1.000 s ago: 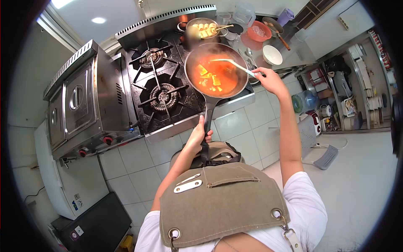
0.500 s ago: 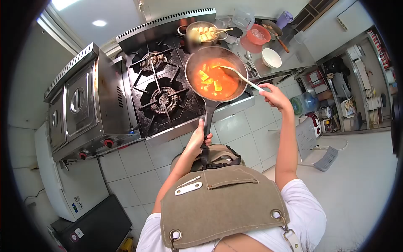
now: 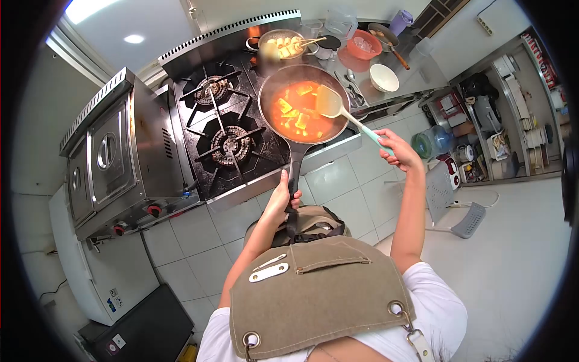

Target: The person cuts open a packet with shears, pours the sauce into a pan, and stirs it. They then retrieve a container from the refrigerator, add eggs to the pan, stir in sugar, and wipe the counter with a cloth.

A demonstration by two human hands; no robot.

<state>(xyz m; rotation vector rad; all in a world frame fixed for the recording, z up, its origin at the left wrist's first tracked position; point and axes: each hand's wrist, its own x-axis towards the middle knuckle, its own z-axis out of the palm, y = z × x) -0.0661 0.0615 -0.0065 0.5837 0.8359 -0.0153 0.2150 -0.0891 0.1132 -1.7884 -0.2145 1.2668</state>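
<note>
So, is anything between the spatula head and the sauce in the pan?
Nothing visible does. The right hand holds the spatula with its head over the open pan, directly over the orange sauce. The left hand grips the pan's handle, clear of that path.

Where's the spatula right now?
Head view, right of centre: the spatula is in the right hand, its blade over the right side of the pan.

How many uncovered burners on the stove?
2: the far burner and the near burner, both left of the pan. Any burners under the pan and the pot are hidden.
</note>
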